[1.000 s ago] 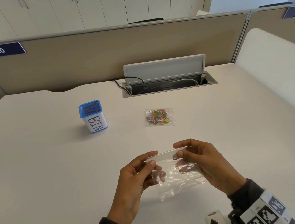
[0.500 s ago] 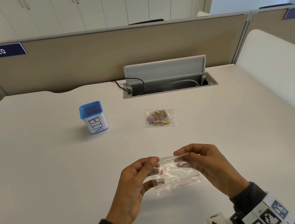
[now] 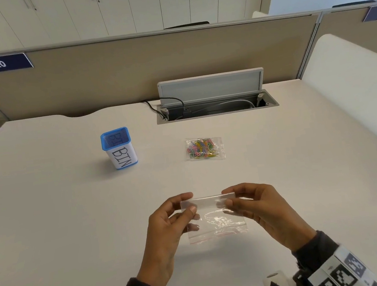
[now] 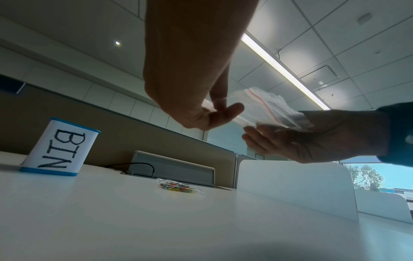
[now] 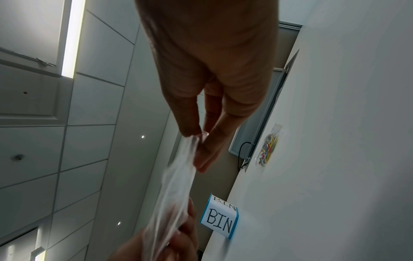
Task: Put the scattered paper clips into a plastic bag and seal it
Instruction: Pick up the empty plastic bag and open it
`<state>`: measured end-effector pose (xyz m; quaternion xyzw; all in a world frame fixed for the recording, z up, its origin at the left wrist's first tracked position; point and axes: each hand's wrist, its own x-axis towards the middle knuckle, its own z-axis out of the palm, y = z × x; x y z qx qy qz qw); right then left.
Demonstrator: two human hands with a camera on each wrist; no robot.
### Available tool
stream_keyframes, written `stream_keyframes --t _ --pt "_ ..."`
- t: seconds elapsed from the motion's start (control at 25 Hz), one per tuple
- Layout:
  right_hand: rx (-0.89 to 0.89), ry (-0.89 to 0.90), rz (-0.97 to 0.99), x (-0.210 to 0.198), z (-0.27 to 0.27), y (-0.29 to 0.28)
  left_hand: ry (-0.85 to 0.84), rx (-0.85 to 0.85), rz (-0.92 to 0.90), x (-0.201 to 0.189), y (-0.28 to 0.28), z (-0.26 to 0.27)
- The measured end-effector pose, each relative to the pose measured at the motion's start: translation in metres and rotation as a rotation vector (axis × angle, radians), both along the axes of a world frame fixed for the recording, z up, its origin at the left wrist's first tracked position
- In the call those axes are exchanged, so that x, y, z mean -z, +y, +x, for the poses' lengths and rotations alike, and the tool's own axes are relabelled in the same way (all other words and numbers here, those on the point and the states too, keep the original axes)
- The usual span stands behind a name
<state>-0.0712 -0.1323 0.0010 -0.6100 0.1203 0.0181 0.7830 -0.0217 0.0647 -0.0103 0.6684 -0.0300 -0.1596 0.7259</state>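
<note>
An empty clear plastic bag with a red line along its near edge hangs above the white table between both hands. My left hand pinches its far left corner and my right hand pinches its far right corner. The left wrist view shows the same bag between the left hand and the right hand. In the right wrist view the bag is stretched from my right hand. Farther back lies a second clear bag of coloured paper clips.
A blue-rimmed container labelled BIN stands at the left back. An open cable tray with its lid raised sits by the beige partition. A white divider runs along the right side of the table.
The hands have moved slightly apart and turned the bag, so its far edge is now pulled straight between the two pinches and the bag hangs flatter.
</note>
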Motion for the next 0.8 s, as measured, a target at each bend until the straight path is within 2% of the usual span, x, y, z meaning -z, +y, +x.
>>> stream_keyframes --t 0.2,0.56,0.8 --pt "-0.015 0.036 -0.021 -0.0028 -0.0001 0.0021 0.096 0.023 -0.061 -0.0005 -0.0009 0.0003" --pt "-0.018 0.009 -0.018 0.0054 0.0021 -0.0026 0.147 0.114 -0.201 0.0008 0.0034 0.0024" --pt "-0.036 -0.015 0.055 0.0044 0.0026 -0.0017 0.063 0.032 -0.046 -0.0007 0.002 0.0028"
